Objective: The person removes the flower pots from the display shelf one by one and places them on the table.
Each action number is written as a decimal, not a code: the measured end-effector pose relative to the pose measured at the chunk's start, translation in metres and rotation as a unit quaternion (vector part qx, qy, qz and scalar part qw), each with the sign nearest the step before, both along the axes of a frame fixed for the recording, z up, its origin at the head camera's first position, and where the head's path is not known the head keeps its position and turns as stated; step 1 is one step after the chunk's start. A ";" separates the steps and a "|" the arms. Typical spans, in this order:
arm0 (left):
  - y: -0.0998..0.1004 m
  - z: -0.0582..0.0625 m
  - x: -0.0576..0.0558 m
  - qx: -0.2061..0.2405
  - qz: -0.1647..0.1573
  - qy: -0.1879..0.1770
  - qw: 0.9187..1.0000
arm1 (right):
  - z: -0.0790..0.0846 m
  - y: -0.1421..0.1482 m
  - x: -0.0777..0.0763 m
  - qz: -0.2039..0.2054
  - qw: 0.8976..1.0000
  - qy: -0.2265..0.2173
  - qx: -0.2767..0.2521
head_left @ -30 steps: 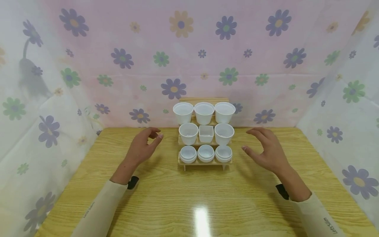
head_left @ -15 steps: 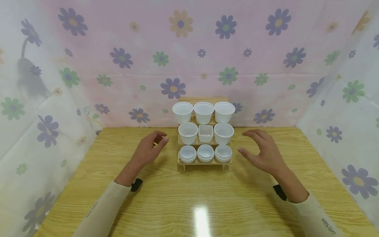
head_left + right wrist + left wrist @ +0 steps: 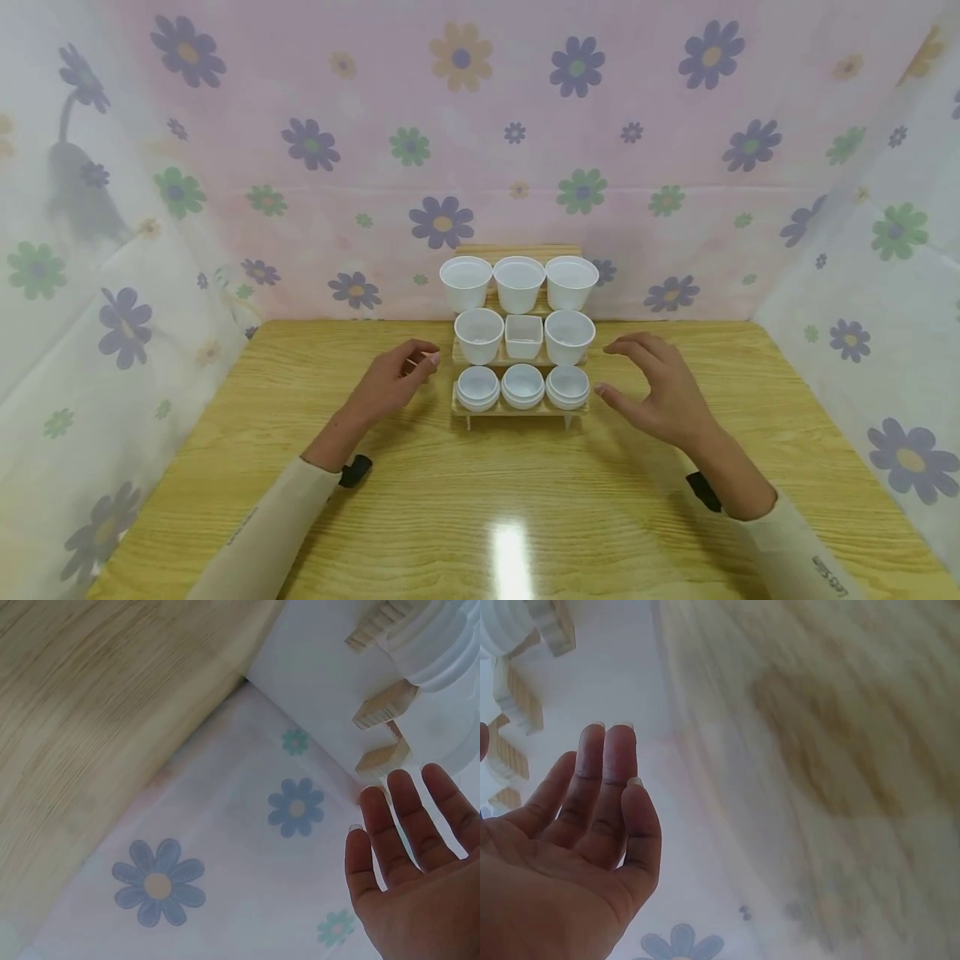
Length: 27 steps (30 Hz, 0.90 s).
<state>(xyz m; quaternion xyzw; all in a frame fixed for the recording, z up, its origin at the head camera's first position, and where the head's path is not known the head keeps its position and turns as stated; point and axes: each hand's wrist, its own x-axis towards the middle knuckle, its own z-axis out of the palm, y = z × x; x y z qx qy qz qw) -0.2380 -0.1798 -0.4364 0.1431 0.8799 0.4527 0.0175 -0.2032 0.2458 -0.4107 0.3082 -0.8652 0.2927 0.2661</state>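
Note:
A stepped wooden stand holds white pots on its tiers. Three larger round pots fill the top tier, and a square pot sits between two round ones in the middle. Along the bottom tier are three small ribbed pots. My left hand hovers left of the stand, fingers loosely bent and apart from it. To the right, my right hand is held with thumb and fingers spread, close to the pots but not visibly touching. Both wrist views show bare palms: left hand, right hand.
The stand is at the back of a wood-grain table, near a flowered cloth backdrop. Similar cloth hangs on both sides. A bright light reflection lies on the front of the tabletop.
Both hands have moved inward toward the stand, the left one to the right and the right one slightly to the left. Stand and pots have stayed in place.

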 end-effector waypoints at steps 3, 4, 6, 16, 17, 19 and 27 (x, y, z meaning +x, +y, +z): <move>0.004 0.000 0.002 0.013 -0.012 -0.018 1.000 | 0.000 -0.002 0.002 0.004 1.000 -0.002 -0.001; 0.006 0.000 0.003 0.021 -0.016 -0.026 0.999 | 0.000 -0.003 0.002 0.006 1.000 -0.004 -0.002; 0.008 -0.002 0.004 0.039 -0.025 -0.041 0.998 | 0.001 -0.005 0.004 0.010 1.000 -0.009 -0.001; 0.013 -0.010 0.003 0.089 -0.036 -0.094 0.991 | -0.001 -0.013 0.007 0.029 0.999 -0.014 0.012; 0.013 -0.011 0.002 0.092 -0.037 -0.097 0.990 | -0.002 -0.013 0.007 0.031 0.999 -0.016 0.013; 0.014 -0.013 0.002 0.098 -0.039 -0.106 0.989 | -0.003 -0.014 0.007 0.032 0.999 -0.022 0.016; 0.020 -0.018 0.002 0.140 -0.041 -0.148 0.978 | -0.007 -0.017 0.008 0.038 0.998 -0.045 0.017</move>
